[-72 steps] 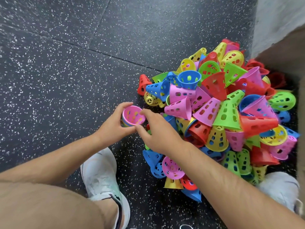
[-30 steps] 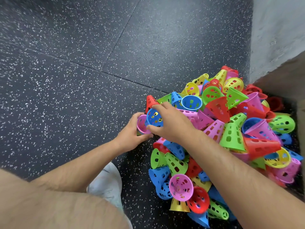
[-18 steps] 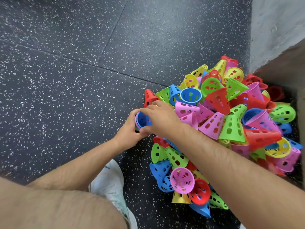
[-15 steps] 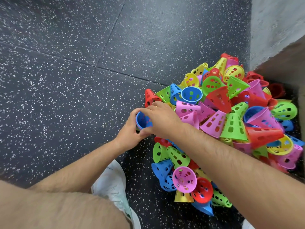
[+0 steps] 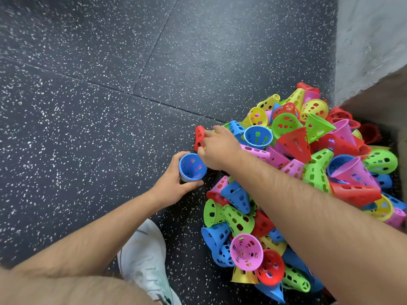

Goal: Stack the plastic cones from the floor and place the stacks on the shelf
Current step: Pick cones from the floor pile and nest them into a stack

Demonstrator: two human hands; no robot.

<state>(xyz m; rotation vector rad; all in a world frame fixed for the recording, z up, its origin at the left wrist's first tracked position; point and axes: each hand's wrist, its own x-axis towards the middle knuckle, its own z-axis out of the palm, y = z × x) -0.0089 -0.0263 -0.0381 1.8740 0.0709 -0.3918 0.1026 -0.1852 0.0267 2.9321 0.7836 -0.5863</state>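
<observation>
My left hand [image 5: 174, 183] grips a short stack of cones [image 5: 192, 168] with a blue one on top, its open mouth facing me. My right hand [image 5: 218, 148] has left the stack and its fingers touch a red cone [image 5: 199, 137] at the pile's left edge; a firm grip on it is not visible. A big heap of perforated cones [image 5: 308, 172] in pink, green, yellow, blue and red lies on the floor to the right. No shelf shows in this view.
Dark speckled rubber floor [image 5: 99, 95] stretches left and ahead. A grey concrete wall [image 5: 370, 40] rises at the upper right beside the heap. My white shoe [image 5: 145, 260] stands near the bottom centre, just left of the pile.
A blue cone went onto the pink-topped stack in my left hand. Since then my right hand has let go of the stack and moved up to the red cone.
</observation>
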